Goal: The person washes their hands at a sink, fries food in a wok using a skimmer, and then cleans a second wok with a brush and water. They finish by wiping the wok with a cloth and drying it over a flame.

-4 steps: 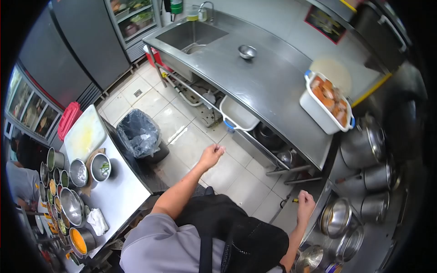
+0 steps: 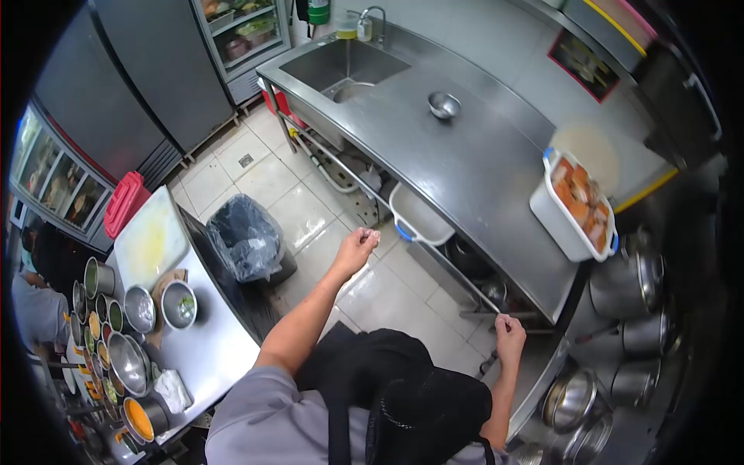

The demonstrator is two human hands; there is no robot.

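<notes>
My left hand (image 2: 356,254) is held out over the tiled floor, between the bin and the steel table. Its fingers are curled together; whether anything small is in them I cannot make out. To the right, my right hand (image 2: 510,339) hangs near the lower corner of the steel table (image 2: 372,116), fingers also bent inward, and what they may hold is hidden. Neither hand visibly touches a surface. Nearest to the left hand is a bin (image 2: 246,240) lined with a clear bag. A white tub (image 2: 559,213) of orange-pink pieces, perhaps fish, stands on the table's right end.
A small steel bowl (image 2: 444,105) sits on the table beyond the sink (image 2: 341,66). On the left counter (image 2: 209,356) are a cutting board (image 2: 151,240), several metal containers and a white cloth (image 2: 172,390). Pots (image 2: 628,287) line the right side. A person (image 2: 39,310) is at far left.
The view has shifted, so the room sits further right and lower. Both my hands have moved slightly up in the picture, the right one also a little left.
</notes>
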